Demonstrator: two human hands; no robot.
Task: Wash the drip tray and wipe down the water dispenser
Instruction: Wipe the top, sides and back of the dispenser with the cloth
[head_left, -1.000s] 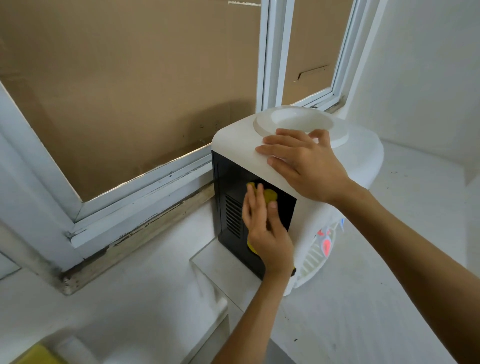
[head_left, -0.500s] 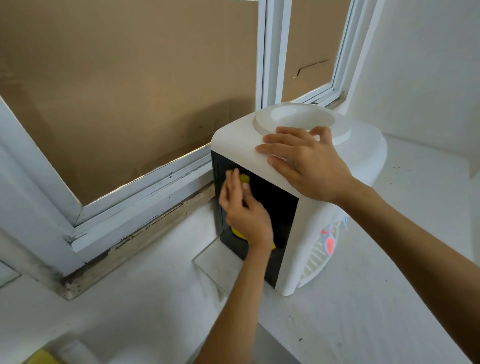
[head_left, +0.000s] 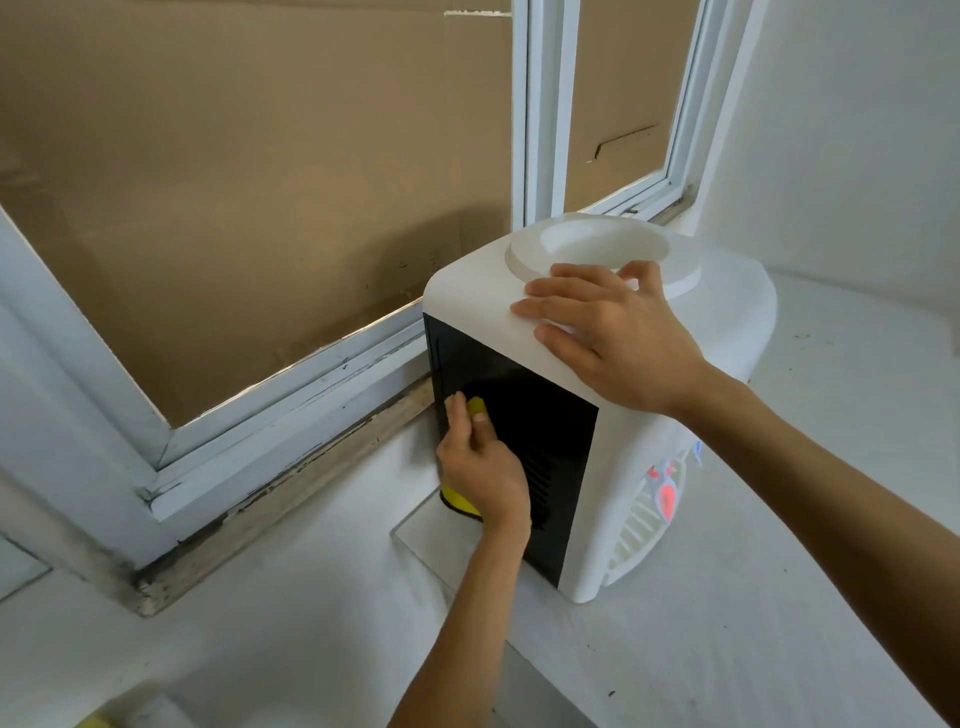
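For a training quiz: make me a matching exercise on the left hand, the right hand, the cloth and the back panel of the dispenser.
Column 1
1. left hand
2. right hand
3. yellow cloth
4. back panel

Column 2
A. black, with vent slots
B. flat on the water dispenser top
C. pressed between hand and panel
D. presses the cloth

Pairs: 1-D, 2-B, 3-C, 4-A

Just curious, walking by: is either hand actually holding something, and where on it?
The left hand presses a yellow cloth flat against the water dispenser's black back panel. The right hand rests open on the dispenser top.
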